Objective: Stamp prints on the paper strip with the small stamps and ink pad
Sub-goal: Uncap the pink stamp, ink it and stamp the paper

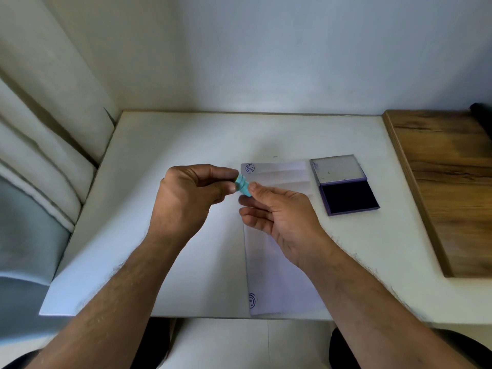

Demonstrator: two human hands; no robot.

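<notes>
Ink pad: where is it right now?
Head view: the open ink pad lies on the white table, right of the paper strip, beside the wooden board, untouched by either hand.

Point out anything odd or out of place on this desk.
The paper strip overhangs the table front edge, and its near print sits cut off at the strip's left edge. Nothing is spilled.

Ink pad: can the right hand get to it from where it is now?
Probably yes. The ink pad lies open on the table just to the right of the right hand, with nothing between them. The hand's fingers touch the teal stamp, which the left hand also holds.
</notes>
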